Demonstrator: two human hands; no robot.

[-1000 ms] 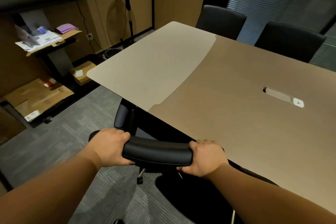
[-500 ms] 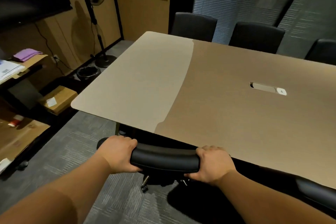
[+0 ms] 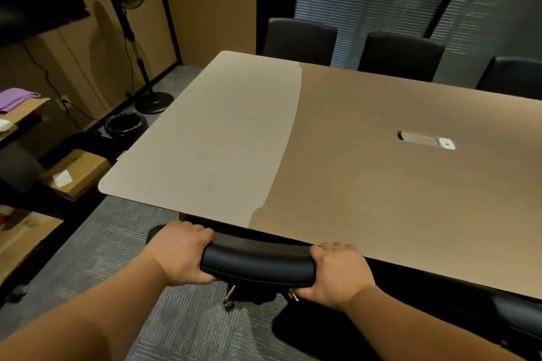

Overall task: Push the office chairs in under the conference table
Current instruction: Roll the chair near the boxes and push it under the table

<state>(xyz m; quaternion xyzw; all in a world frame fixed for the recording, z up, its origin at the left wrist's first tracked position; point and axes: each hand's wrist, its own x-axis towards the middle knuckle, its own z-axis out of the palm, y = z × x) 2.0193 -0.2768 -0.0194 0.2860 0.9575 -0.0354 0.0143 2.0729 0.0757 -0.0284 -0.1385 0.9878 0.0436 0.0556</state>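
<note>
I have both hands on the padded black top edge of the office chair's backrest [image 3: 258,265], my left hand [image 3: 179,252] wrapped over its left end and my right hand [image 3: 337,271] over its right end, fingers [image 3: 331,248] curled down the far side and closed on the padding. The chair sits right at the near edge of the long tan conference counter [image 3: 352,161], its backrest top just beside the counter's lip and its seat hidden beneath; only a chrome leg with a caster [image 3: 228,299] shows on the grey carpet [image 3: 187,322] below.

I judge the chair to be middling in weight but easy to move, since it rolls; the carpet will likely drag on the casters a little. The backrest cushion looks smooth and leathery, so it may be slippery under a flat palm, which is why a wrapped grip at the two ends suits it: it gives me steering and stops the chair from swivelling. The back probably tilts or flexes somewhat, so a push low and level should carry better than a shove at the very top.

Three dark chairs [image 3: 401,56] at the far side look tucked in already; another dark chair [image 3: 519,319] at my lower right appears to stand out from the counter
</note>
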